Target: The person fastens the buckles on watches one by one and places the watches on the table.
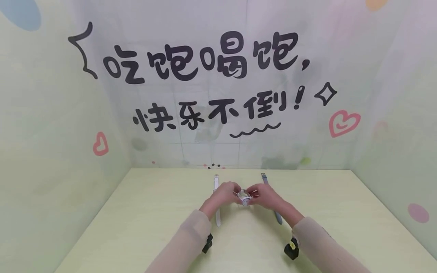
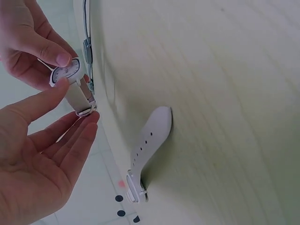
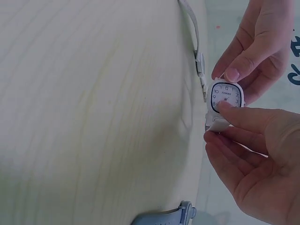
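Three wristwatches share this pale, wood-grained desk (image 1: 119, 235), and I am taking the one in the person's grasp as the centre of the clock, with the back wall at 12. At that centre is a white watch (image 1: 245, 201) with a rounded square case, a pale dial ringed in dark and printed with black numerals, and a light strap bending away beneath it. The left hand (image 1: 225, 193) comes in from 9 o'clock and pinches it, thumb at the case and fingers under the strap. The right hand (image 1: 268, 196), from 3 o'clock, pinches it too, its thumb laid over the dial and its fingers below. In the wrist views the watch appears lifted off the desk. A white-strapped watch (image 1: 218, 219) lies lengthwise, partly hidden by the left hand, from about 11 o'clock down to 7; small holes dot its strap. A blue-grey watch (image 1: 278, 217) lies from 1 to 4 o'clock, crossing behind the right hand. Beige sleeves (image 1: 182, 239) cover the forearms, reaching in from 7 and 5 o'clock, with a black device (image 1: 291, 250) below the right wrist. At 12, the wall carries bold black Chinese lettering (image 1: 223, 108), with a pink heart (image 1: 344, 123) towards 1 o'clock.
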### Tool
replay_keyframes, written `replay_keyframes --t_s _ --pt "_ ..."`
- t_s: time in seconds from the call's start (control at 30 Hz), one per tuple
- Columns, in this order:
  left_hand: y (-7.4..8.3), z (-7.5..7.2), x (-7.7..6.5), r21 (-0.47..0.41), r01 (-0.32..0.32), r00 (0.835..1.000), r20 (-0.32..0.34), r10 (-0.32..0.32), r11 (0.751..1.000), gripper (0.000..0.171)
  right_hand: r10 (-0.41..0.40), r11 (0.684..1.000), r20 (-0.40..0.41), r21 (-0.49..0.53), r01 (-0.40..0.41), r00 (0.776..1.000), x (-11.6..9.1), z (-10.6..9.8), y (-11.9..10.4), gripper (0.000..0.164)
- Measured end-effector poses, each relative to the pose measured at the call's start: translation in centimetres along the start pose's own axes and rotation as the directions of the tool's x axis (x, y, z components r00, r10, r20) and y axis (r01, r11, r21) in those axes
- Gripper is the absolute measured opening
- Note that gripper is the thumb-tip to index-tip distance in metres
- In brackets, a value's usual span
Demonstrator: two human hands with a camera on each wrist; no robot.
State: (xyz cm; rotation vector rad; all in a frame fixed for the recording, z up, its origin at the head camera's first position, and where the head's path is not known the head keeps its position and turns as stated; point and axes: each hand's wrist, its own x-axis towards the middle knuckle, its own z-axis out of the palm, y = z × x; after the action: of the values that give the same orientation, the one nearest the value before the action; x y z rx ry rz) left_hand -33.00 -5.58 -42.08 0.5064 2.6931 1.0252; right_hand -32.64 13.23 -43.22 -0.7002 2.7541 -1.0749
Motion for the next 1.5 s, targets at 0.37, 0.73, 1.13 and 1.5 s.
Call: replay_keyframes --t_s 0.37,0.73,1.13,1.5 --pt "-0.6 0.3 -0.6 -0.005 0.004 1.000 0.028 -0.003 1.000 0.045 0.031 0.999 0.050 -0.046 -0.029 0.998 -0.8 0.6 -0.3 0.030" --pt "-1.8 -3.5 -2.0 0.045 -0.024 0.999 -0.027 0.025 0.999 0.036 0.071 0.992 0.032 -0.104 -0.068 0.997 0.8 -0.1 -2.3 0.030" --pt "-3.6 -5.0 -4.0 0.111 -0.028 1.000 0.001 0.028 0.993 0.028 0.059 0.977 0.057 -0.210 -0.046 0.997 4.8 0.9 -5.3 0.030" --pt "-4.6 -2.9 -5.3 0.432 -0.167 0.986 0.095 0.140 0.886 0.030 -0.051 0.952 0.100 -0.296 0.079 0.994 9.0 3.2 -6.0 0.024"
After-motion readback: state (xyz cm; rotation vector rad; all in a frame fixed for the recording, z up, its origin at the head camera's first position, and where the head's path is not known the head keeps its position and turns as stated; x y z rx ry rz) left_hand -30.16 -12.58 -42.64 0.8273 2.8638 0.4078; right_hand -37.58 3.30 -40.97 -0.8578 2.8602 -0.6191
